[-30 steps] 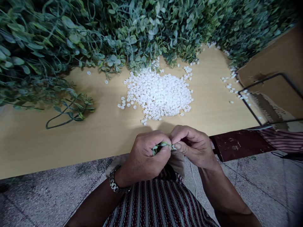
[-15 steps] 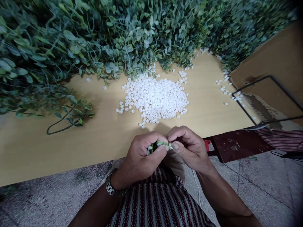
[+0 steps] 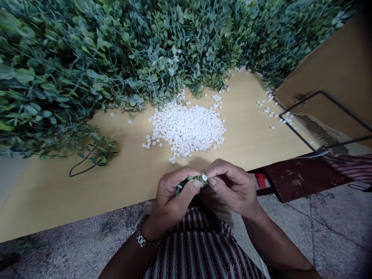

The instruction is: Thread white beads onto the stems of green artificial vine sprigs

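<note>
My left hand (image 3: 177, 195), with a metal watch on its wrist, pinches a small green leafy sprig (image 3: 190, 180) between thumb and fingers near the table's front edge. A small white piece (image 3: 204, 177) shows at the sprig's right end. Against that end is my right hand (image 3: 232, 186), its thumb and forefinger closed; what lies between them, if anything, is hidden. Just beyond both hands a pile of small white round pieces (image 3: 188, 128) is spread on the tan table (image 3: 122, 193).
Dense green artificial foliage (image 3: 130, 50) covers the table's far side. A leafy stem with a loop (image 3: 84, 168) lies at the left. At the right are brown cardboard (image 3: 334, 69), a black wire frame (image 3: 343, 104), stray white pieces (image 3: 271, 113) and a dark red surface (image 3: 302, 180).
The view has shifted slightly. My fingers have moved slightly around the sprig, and the white piece at its end now shows more plainly.
</note>
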### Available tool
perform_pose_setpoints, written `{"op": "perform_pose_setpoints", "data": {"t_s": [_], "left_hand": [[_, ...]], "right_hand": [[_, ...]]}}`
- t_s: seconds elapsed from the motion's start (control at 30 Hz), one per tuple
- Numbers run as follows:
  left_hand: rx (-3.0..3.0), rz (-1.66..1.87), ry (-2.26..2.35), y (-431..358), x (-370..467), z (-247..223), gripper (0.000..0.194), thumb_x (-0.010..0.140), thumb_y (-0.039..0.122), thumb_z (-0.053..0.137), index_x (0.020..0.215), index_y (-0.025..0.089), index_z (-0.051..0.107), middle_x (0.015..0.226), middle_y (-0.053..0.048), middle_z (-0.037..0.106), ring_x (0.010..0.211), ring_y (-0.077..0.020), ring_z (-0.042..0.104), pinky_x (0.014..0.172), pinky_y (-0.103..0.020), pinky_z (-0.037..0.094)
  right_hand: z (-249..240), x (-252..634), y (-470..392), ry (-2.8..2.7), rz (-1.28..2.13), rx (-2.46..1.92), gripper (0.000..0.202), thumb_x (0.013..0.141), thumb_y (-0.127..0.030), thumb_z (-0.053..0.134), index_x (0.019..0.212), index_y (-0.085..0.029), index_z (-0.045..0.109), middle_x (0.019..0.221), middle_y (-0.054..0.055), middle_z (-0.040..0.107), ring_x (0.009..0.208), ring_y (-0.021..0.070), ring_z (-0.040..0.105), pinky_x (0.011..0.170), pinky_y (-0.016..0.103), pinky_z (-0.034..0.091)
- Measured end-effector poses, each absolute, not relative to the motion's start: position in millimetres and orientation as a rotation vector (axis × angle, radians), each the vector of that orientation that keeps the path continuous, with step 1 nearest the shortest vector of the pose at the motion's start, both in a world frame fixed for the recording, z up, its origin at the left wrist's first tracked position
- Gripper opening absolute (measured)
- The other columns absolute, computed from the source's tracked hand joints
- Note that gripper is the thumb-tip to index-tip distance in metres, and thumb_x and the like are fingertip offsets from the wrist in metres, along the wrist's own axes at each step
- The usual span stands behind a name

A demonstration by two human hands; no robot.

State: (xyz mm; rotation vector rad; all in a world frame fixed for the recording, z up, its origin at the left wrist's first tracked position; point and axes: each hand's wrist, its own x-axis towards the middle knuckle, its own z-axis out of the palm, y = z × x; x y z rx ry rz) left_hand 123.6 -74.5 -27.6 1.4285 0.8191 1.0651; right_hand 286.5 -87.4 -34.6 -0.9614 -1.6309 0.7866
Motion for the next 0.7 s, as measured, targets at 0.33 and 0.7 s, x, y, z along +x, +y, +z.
{"op": "perform_pose_setpoints", "data": {"t_s": [0.33, 0.7], "left_hand": [[1.681, 1.113, 0.813, -74.6, 131.8, -26.7, 0.005, 0.076, 0.010, 0.061, 0.076, 0.015, 0.063, 0.063, -0.001, 0.059, 0.057, -0.0109, 0.052, 0.054, -0.023, 0.045], [1.339, 1.165, 0.917, -78.8, 133.8, -30.8, 0.009, 0.078, 0.011, 0.058, 0.073, 0.016, 0.063, 0.067, 0.000, 0.056, 0.062, -0.0108, 0.050, 0.056, -0.021, 0.042]], "right_hand": [[-34.7, 287.4, -92.1, -1.712, 0.559, -0.998, 0.022, 0.074, -0.001, 0.055, 0.085, -0.020, 0.058, 0.068, 0.000, 0.057, 0.060, 0.0126, 0.054, 0.052, 0.027, 0.044], [-47.7, 271.9, -97.1, -1.538, 0.576, -1.038, 0.022, 0.073, -0.001, 0.055, 0.082, -0.021, 0.057, 0.067, -0.001, 0.057, 0.059, 0.0126, 0.054, 0.053, 0.027, 0.044]]}}
